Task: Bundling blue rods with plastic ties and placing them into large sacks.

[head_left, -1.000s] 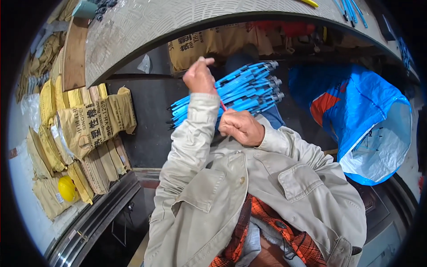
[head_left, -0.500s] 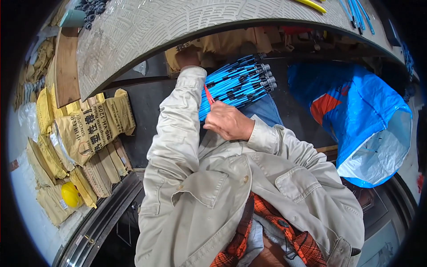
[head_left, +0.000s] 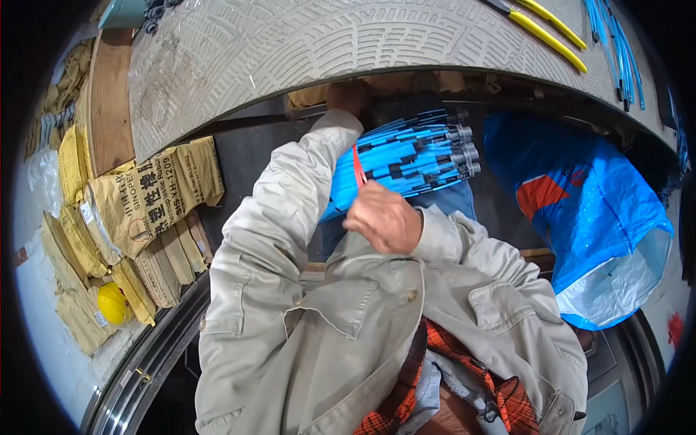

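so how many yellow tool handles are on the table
2, both at the upper right of the table, left of the loose blue rods: the lower yellow handle and the upper yellow handle. More may lie beyond the picture's top edge.

Our left arm (head_left: 279,196) reaches toward the far side, slanting to the right, and our left hand (head_left: 348,98) lies in deep shadow at its end, too dark to show its grip. Our right arm (head_left: 482,245) bends across to the left; our right hand (head_left: 388,219) sits nearer, its back turned up, its fingers (head_left: 365,223) curled tightly in.
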The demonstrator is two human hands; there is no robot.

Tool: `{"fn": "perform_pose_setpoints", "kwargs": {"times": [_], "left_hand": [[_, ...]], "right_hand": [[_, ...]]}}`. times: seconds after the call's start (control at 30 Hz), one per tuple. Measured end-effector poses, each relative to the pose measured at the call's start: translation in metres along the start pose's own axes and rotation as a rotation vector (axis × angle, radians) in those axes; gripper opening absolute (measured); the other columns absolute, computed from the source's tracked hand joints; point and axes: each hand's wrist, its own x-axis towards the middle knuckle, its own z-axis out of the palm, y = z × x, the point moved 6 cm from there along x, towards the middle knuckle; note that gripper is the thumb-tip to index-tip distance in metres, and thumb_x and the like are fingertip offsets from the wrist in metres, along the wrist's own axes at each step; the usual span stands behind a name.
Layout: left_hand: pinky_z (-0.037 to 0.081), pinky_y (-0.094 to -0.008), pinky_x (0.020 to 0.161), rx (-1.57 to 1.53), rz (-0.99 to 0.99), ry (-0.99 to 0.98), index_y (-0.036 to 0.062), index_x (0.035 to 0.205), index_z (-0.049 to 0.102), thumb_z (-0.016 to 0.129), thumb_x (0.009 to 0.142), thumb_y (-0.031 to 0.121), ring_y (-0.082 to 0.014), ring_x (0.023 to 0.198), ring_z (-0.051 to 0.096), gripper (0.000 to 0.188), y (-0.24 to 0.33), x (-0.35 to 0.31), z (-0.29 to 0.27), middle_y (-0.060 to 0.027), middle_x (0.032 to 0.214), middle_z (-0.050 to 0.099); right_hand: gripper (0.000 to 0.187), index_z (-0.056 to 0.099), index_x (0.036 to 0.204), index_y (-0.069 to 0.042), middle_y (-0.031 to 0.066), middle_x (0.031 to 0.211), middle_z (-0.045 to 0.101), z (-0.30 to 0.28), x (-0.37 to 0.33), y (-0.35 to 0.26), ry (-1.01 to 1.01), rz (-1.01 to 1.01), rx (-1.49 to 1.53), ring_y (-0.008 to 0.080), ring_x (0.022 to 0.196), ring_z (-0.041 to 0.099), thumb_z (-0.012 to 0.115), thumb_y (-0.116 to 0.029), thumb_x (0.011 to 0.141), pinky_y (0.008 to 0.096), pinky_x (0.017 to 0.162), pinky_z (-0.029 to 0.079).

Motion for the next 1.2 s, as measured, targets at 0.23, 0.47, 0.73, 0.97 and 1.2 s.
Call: {"fn": "perform_pose_setpoints", "kwargs": {"times": [0.23, 0.47, 0.73, 0.97, 1.2], "left_hand": [[0.022, -0.0192, 0.031, -1.402, -0.852, -0.809, -0.0046, 0.069, 0.062, 0.048, 0.082, 0.010, -0.0055, 0.035, 0.032, 0.024, 0.047, -0.107, 0.006, -0.0038, 0.053, 0.051], [0.019, -0.0195, 0.032, -1.544, -0.981, -0.691, -0.0047, 0.068, 0.061, 0.049, 0.077, 0.007, -0.0063, 0.036, 0.028, 0.019, 0.066, -0.157, -0.003, -0.0019, 0.049, 0.044], [0.027, -0.0218, 0.033, -1.750, -0.719, -0.121, -0.0005, 0.078, 0.061, 0.057, 0.073, 0.010, -0.0117, 0.036, 0.035, 0.012, 0.006, -0.087, -0.043, -0.0036, 0.051, 0.045], [0.044, -0.0231, 0.044, -1.693, -0.750, -0.142, -0.0002, 0.091, 0.061, 0.059, 0.078, 0.023, -0.0162, 0.044, 0.050, 0.026, -0.011, -0.095, -0.086, -0.0072, 0.060, 0.055], [0.048, -0.0295, 0.061, -0.569, -0.582, -0.435, -0.0009, 0.086, 0.063, 0.057, 0.080, 0.034, -0.0214, 0.062, 0.059, 0.036, -0.050, -0.114, -0.098, -0.0131, 0.077, 0.063]], "right_hand": [[0.014, 0.049, 0.069, -0.005, 0.0045, 0.065, 0.051, -0.003, -0.051, -0.024, -0.407, 0.401, 0.578, 0.0183, 0.052, 0.043, 0.049, -0.007, 0.083, 0.0232, 0.054, 0.037], [0.015, 0.050, 0.071, -0.006, 0.0024, 0.066, 0.053, -0.003, -0.072, -0.042, -0.476, 0.655, 0.835, 0.0160, 0.052, 0.046, 0.047, -0.011, 0.085, 0.0231, 0.051, 0.036], [0.013, 0.048, 0.069, -0.008, 0.0023, 0.063, 0.049, 0.023, -0.066, -0.019, -0.330, -0.120, 0.101, 0.0169, 0.054, 0.043, 0.052, -0.008, 0.081, 0.0263, 0.059, 0.038], [0.015, 0.047, 0.066, -0.008, 0.0028, 0.063, 0.048, 0.027, -0.062, -0.009, -0.409, -0.061, 0.144, 0.0182, 0.054, 0.042, 0.054, -0.008, 0.079, 0.0283, 0.063, 0.037], [0.018, 0.044, 0.066, -0.009, 0.0021, 0.061, 0.047, 0.027, -0.054, -0.005, -0.396, -0.082, 0.104, 0.0171, 0.054, 0.043, 0.054, -0.015, 0.080, 0.0267, 0.064, 0.037]]}}
